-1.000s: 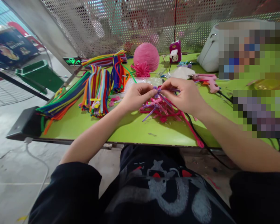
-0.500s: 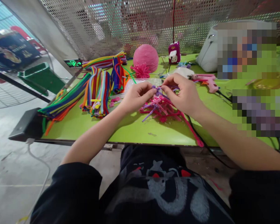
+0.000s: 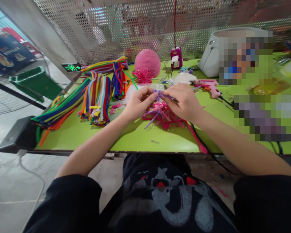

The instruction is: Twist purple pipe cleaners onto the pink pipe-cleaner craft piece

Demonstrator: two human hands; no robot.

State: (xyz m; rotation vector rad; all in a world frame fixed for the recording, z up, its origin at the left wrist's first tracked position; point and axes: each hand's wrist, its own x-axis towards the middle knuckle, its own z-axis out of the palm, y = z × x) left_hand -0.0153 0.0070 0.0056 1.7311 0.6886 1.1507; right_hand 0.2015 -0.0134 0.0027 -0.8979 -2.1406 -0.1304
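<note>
1. Light is moderate; soft shadows dull the glossy lime-green tabletop (image 3: 128, 140).
2. Bluish light tints the upper-left corner.
3. Wide-angle distortion stretches the edges.
4. Pixelation masks patches at right.
5. The small purple fuzzy-wire piece (image 3: 158, 94) looks blurry.

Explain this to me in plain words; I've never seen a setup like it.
There is no machine here. One camera, worn on a person's head, looks forward and down at their own bare hands. The left hand and right hand pinch a small purple looped piece between the fingertips. Below it, a pink and purple tangle lies on a green tabletop. On the left are bundles of multicoloured fuzzy stems; farther back, a pink ball; on the right, a pink glue gun.
</note>
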